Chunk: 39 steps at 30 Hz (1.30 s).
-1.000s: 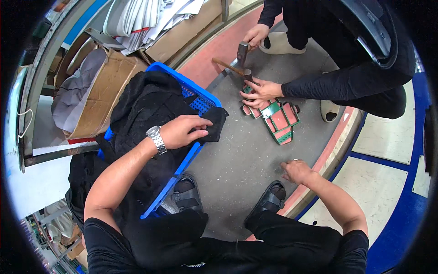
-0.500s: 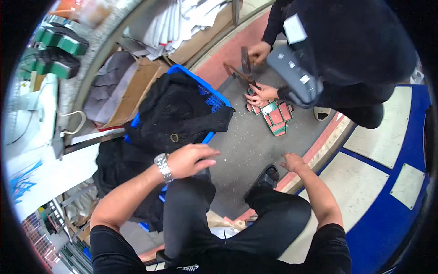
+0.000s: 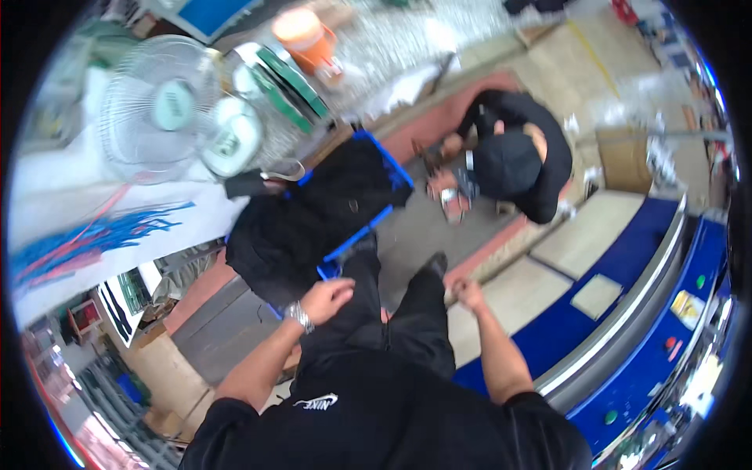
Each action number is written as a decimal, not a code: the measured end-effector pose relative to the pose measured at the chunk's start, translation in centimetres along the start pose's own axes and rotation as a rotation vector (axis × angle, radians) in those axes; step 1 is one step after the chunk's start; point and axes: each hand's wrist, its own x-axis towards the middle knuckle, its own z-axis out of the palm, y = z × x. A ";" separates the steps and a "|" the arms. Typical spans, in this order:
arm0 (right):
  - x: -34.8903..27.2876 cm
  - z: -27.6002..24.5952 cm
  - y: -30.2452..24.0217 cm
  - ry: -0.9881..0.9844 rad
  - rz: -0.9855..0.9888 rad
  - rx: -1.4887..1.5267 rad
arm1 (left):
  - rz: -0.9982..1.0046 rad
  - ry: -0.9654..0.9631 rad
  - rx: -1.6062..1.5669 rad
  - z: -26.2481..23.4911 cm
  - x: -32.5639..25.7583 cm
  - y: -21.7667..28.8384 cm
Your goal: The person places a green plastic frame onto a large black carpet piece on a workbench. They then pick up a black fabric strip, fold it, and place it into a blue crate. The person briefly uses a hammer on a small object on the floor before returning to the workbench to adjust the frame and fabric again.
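My left hand (image 3: 327, 300), with a silver watch (image 3: 298, 316) on the wrist, hangs above my left thigh, its fingers loosely bent and apart. Nothing shows in it. It is nearest to the blue plastic basket (image 3: 362, 233), which is heaped with black cloth (image 3: 301, 215). On the other side, my right hand (image 3: 468, 294) hovers beside my right leg, loosely curled with a gap at the thumb. I see nothing held there either; motion softens its fingers.
A crouching co-worker (image 3: 507, 160) in a dark cap bends over a reddish piece (image 3: 454, 207) on the grey floor mat (image 3: 407, 235). On the left bench stand a fan (image 3: 168, 106) and blue strips (image 3: 102, 243). A blue machine bed with pale panels (image 3: 587, 235) lies right.
My view has swung and widened, bringing the fan and more of the right-hand machine into sight. Both hands remain apart from the basket and the co-worker. The co-worker appears farther off.
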 end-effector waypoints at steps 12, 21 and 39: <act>-8.2 -5.2 -15.8 -0.236 -0.123 -0.105 | -0.545 0.375 -0.046 8.2 -14.4 -10.1; 0.9 -9.7 -9.9 -0.315 -0.344 -0.659 | -0.659 0.556 -0.487 25.4 -24.6 -11.1; 7.6 -3.6 -17.3 -0.623 -0.424 -0.499 | -0.952 1.237 -0.932 26.8 -30.3 -13.3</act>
